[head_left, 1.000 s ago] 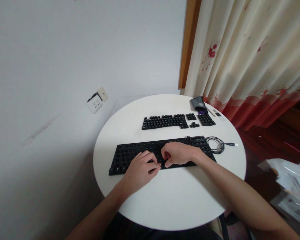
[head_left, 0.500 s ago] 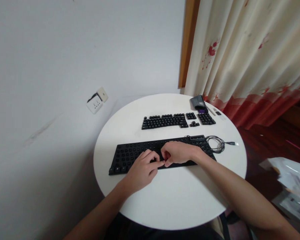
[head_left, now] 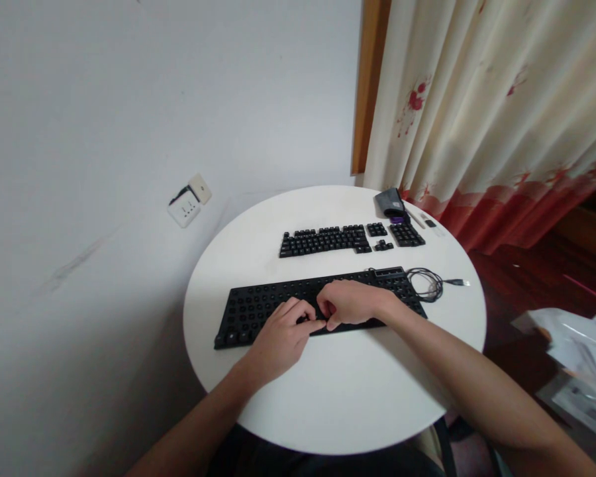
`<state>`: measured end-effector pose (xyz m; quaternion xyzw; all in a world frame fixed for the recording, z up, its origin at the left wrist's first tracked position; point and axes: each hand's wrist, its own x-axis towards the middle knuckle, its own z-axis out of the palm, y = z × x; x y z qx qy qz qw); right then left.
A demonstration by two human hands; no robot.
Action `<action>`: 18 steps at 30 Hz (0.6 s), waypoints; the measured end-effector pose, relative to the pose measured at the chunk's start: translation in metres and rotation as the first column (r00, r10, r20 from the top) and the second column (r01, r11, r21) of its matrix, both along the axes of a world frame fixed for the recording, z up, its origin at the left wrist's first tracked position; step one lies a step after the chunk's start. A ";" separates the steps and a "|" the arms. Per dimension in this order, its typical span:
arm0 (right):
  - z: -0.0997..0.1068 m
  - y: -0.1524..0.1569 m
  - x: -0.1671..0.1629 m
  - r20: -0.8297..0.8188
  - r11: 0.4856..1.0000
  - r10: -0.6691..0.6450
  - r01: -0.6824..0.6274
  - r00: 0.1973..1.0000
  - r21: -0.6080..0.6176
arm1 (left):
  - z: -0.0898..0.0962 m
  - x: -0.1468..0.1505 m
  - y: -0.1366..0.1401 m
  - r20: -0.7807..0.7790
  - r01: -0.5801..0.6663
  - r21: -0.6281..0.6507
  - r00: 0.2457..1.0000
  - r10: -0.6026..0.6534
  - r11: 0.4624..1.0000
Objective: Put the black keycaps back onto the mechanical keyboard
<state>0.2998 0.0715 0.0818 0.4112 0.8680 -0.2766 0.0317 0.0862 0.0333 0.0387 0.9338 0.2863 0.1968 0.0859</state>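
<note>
A black keyboard base (head_left: pixel 273 293) lies on the near half of the round white table, most of its key positions without caps. A few keycaps (head_left: pixel 232 338) sit at its lower left corner. My left hand (head_left: pixel 285 331) rests over the base's front edge, index finger stretched to the right and the other fingers bent apart. Touching that fingertip, my right hand (head_left: pixel 350 303) is closed in a pinch above the front row. Whatever is between its fingers is hidden. Loose black keycaps (head_left: pixel 322 241) lie behind the base, laid out in keyboard order.
A coiled USB cable (head_left: pixel 430 285) lies at the base's right end. Toward the back right are a grey pouch (head_left: pixel 390 202) and small items beside it. A wall socket (head_left: pixel 185 208) is at left, a curtain (head_left: pixel 442 119) at right. Plastic bags (head_left: pixel 576 351) lie beyond the table (head_left: pixel 338 397).
The view has shifted very slightly, so everything sits a little further left. Both hands keep nearly the same place and pose on the keyboard base.
</note>
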 end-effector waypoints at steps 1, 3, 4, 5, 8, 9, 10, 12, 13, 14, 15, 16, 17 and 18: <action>0.000 0.001 0.001 -0.017 1.000 0.011 -0.011 1.000 -0.019 | 0.000 0.000 0.000 0.014 0.001 0.000 1.000 -0.001 1.000; 0.001 0.001 0.004 -0.048 0.998 0.029 -0.031 0.998 -0.061 | -0.001 -0.001 0.001 0.046 0.003 0.000 0.999 -0.003 1.000; 0.001 0.002 0.004 -0.057 0.997 0.032 -0.036 0.998 -0.074 | -0.002 -0.001 0.001 0.059 0.008 0.000 0.998 -0.008 1.000; 0.001 0.002 0.004 -0.060 0.996 0.034 -0.038 0.998 -0.076 | -0.002 -0.001 0.001 0.065 0.015 0.000 0.998 -0.015 1.000; 0.000 0.001 0.003 -0.050 0.999 0.033 -0.034 0.998 -0.028 | -0.002 -0.001 0.000 0.054 0.030 -0.006 0.998 -0.029 1.000; -0.001 0.001 0.003 -0.048 0.999 0.032 -0.033 0.998 -0.015 | -0.002 -0.001 0.000 0.051 0.031 -0.006 0.998 -0.030 1.000; -0.001 0.001 0.003 -0.053 0.999 0.035 -0.036 0.998 -0.015 | -0.002 -0.001 0.000 0.053 0.031 -0.004 0.998 -0.031 1.000; 0.000 0.002 0.005 -0.088 0.998 0.037 -0.041 0.995 -0.042 | -0.001 -0.001 -0.001 0.079 0.028 0.010 0.996 -0.029 1.000; 0.001 0.003 0.008 -0.113 0.998 0.029 -0.035 0.993 -0.050 | -0.001 -0.001 0.000 0.098 0.022 0.019 0.995 -0.024 1.000; 0.002 0.004 0.011 -0.138 0.999 0.010 -0.017 0.990 -0.046 | -0.001 -0.002 0.000 0.118 0.013 0.027 0.993 -0.016 1.000; 0.004 0.006 0.015 -0.158 0.999 -0.020 0.015 0.987 -0.028 | -0.001 -0.002 0.000 0.135 0.002 0.033 0.991 -0.006 0.999; 0.006 0.009 0.021 -0.176 0.998 -0.056 0.057 0.983 0.000 | -0.001 -0.002 0.001 0.144 -0.009 0.034 0.990 0.004 0.999; 0.008 0.012 0.027 -0.192 0.994 -0.093 0.102 0.977 0.035 | -0.001 -0.002 0.001 0.144 -0.015 0.030 0.989 0.011 0.999; 0.010 0.016 0.034 -0.207 0.987 -0.128 0.145 0.970 0.069 | -0.002 -0.002 0.001 0.138 -0.018 0.024 0.990 0.015 1.000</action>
